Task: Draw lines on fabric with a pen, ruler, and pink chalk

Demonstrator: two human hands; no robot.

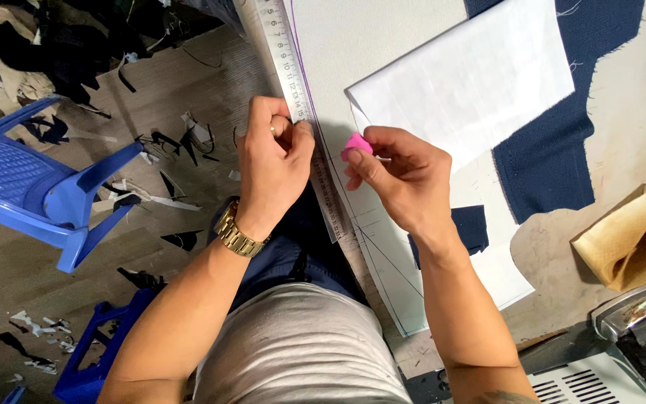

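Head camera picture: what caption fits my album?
Left hand pins ruler while right hand holds pink chalk.

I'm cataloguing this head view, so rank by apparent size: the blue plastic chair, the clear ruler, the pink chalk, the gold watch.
1. blue plastic chair, though cut off at the frame's edge
2. clear ruler, long but narrow
3. gold watch
4. pink chalk, partly hidden in the right hand

- Left hand (272,161): fingers curled, fingertips pressing down on the ruler (293,71), wrist bent, forearm running up from the lower left.
- Right hand (394,176): just right of the ruler, thumb and fingers pinched closed, forearm rising from below.
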